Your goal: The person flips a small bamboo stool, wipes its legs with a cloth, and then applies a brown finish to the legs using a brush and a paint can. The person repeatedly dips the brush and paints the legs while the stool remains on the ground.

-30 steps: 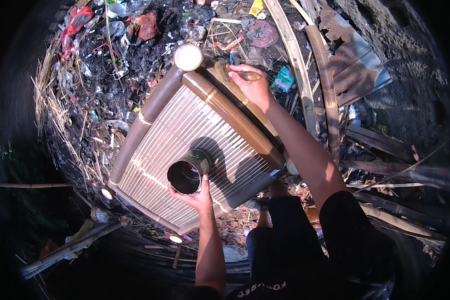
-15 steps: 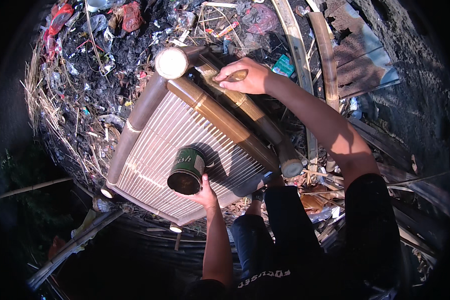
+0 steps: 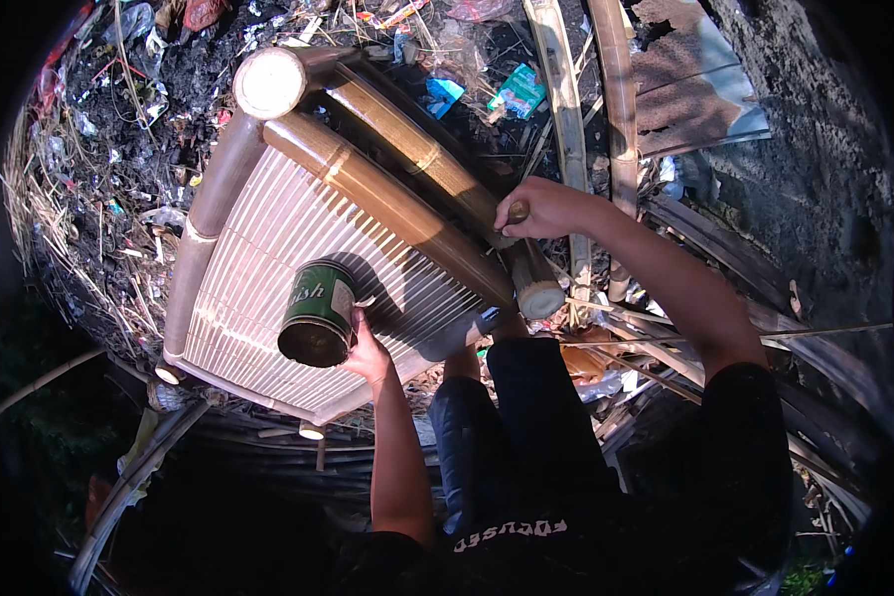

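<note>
A bamboo bench or frame with a slatted panel (image 3: 243,263) tilts in front of me. My left hand (image 3: 371,356) grips a green tin can (image 3: 306,310) by its right side, tipped so its dark mouth faces me, over the slats. In my right hand (image 3: 558,207) is a brush (image 3: 519,211), its rounded wooden handle end poking out of the closed fingers. The bristles are hidden; the hand is at the near right end of the outer bamboo pole (image 3: 417,147). A thicker glossy bamboo rail (image 3: 392,211) runs between that pole and the slats.
Litter and dark soil (image 3: 99,189) cover the ground on the far left. Split bamboo strips (image 3: 564,129) and a rusty metal sheet (image 3: 690,84) lie at the right, beside a rough wall (image 3: 824,169). A cut pole end (image 3: 270,83) juts up at the bench's far corner.
My right hand has moved with the brush along the outer pole, from its middle toward its near right end. The view has shifted, so the bench sits further left. The can stays gripped.
</note>
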Tool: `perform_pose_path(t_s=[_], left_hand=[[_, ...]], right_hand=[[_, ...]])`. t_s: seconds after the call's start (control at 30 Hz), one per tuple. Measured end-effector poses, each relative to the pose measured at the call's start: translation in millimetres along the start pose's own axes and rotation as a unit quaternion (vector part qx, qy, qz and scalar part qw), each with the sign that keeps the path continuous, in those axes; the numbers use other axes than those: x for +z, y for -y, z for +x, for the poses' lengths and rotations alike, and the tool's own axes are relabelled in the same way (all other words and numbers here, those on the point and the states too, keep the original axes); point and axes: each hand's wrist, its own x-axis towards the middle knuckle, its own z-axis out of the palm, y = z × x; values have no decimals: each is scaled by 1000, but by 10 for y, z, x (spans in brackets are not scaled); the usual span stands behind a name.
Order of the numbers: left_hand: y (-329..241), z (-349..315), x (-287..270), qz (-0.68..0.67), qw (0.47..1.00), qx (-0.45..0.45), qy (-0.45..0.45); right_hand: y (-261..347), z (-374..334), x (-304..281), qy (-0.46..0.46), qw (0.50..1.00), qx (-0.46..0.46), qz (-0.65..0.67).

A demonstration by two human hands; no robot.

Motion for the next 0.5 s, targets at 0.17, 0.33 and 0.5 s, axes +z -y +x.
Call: perform_pose_path(t_s=[0.17,0.33,0.5], left_hand=[[35,6,53,-38,998,37,-17],[53,25,-24,-5,999,36,7],[-1,-1,-49,29,999,-15,-12]], right_hand=[[331,220,-116,161,983,81,21],[477,20,8,84,979,163,87],[361,-280,29,-166,937,294,91]])
